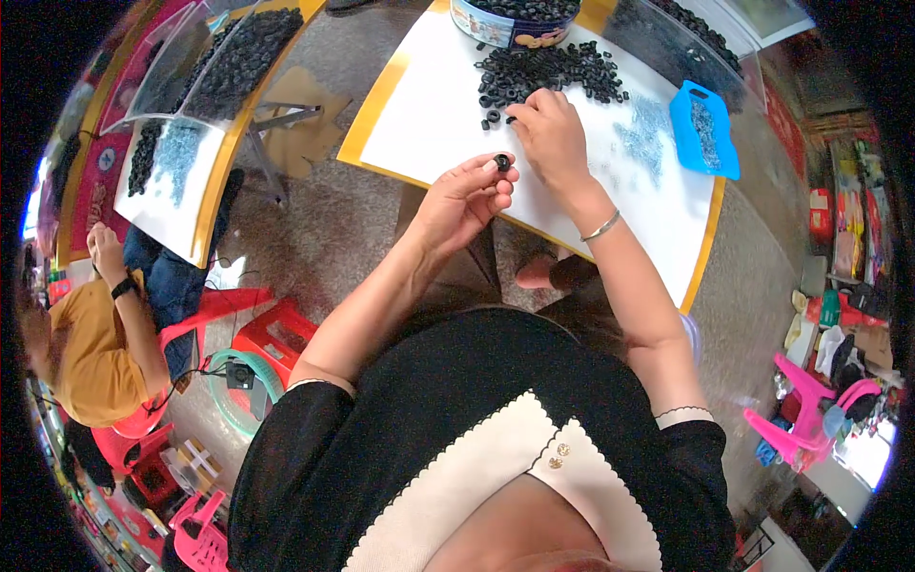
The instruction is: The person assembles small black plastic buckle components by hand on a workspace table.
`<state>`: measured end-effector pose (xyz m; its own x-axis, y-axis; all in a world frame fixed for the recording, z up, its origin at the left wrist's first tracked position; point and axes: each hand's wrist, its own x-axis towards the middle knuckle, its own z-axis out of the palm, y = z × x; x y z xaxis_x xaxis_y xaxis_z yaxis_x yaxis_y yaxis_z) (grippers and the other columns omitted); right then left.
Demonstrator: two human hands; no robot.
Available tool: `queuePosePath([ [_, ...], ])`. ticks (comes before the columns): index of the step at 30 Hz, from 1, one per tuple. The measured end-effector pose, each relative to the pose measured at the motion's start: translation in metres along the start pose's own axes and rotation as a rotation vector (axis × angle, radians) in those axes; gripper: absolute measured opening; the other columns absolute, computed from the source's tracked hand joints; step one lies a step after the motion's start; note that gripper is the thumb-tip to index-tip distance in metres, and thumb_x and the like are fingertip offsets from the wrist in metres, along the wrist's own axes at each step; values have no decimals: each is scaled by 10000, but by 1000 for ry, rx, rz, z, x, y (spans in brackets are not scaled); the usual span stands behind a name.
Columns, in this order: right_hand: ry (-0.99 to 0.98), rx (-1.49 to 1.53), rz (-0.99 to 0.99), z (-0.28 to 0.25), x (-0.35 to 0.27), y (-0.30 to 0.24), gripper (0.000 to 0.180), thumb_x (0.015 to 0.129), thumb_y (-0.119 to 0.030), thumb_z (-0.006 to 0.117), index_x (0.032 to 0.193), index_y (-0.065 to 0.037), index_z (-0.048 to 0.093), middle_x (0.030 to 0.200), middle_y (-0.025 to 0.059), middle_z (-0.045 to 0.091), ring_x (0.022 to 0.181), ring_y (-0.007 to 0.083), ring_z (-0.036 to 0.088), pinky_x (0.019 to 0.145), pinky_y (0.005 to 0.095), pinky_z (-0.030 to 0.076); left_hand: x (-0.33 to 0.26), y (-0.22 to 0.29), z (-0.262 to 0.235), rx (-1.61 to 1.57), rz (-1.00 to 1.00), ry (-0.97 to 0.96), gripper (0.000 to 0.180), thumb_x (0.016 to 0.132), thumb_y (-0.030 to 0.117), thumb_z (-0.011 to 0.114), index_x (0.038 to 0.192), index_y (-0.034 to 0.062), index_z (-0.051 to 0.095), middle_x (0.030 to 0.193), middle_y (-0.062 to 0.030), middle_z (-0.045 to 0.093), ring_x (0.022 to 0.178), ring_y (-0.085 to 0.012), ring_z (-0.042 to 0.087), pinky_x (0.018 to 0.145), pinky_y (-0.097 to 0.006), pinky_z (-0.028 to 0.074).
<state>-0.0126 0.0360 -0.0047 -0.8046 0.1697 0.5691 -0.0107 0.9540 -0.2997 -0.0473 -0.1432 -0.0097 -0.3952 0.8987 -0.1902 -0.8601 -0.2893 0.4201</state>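
My left hand [469, 195] is closed, pinching a small black ring-shaped part [502, 162] between thumb and fingertips, just off the table's near edge. Over the white tabletop [419, 105], my right hand [553, 143] has its fingers drawn together on another small black part [511, 119]. That part is mostly covered by the fingertips. Just beyond the right hand spreads a loose pile of black parts [553, 71]. A scatter of tiny clear bluish pieces [644, 133] lies to its right.
A blue scoop-shaped tray [722, 157] holds clear pieces at the table's right. A round tub [519, 33] of black parts stands at the back, beside a clear bin [667, 43]. At left, a person in a yellow top [100, 343] sits by another table [152, 205]. Red stools [272, 338] stand between.
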Motion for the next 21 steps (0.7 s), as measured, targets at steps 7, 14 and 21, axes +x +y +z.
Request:
queuePosePath([
  [7, -1, -41, -106, -1, 5, 4, 63, 730, -89, 645, 791, -71, 649, 784, 54, 583, 758, 233, 548, 668, 340, 455, 0, 6, -3, 47, 34, 49, 242, 924, 89, 524, 1127, -35, 564, 932, -92, 631, 766, -114, 611, 717, -241, 542],
  [14, -232, 744, 496, -64, -22, -41, 105, 814, -40, 633, 915, -12, 643, 828, 38, 635, 736, 100, 573, 686, 227, 459, 1, 4, 7, 197, 69, 169, 237, 911, 77, 537, 1112, -45, 575, 932, -111, 644, 742, -137, 612, 711, -271, 540],
  [21, -91, 712, 413, -66, -38, -51, 137, 807, -5, 619, 939, -4, 655, 856, 90, 628, 752, 169, 623, 659, 265, 494, -1, -3, 17, 337, 60, 228, 232, 911, 71, 545, 1102, -54, 585, 926, -109, 648, 745, -136, 612, 701, -260, 537],
])
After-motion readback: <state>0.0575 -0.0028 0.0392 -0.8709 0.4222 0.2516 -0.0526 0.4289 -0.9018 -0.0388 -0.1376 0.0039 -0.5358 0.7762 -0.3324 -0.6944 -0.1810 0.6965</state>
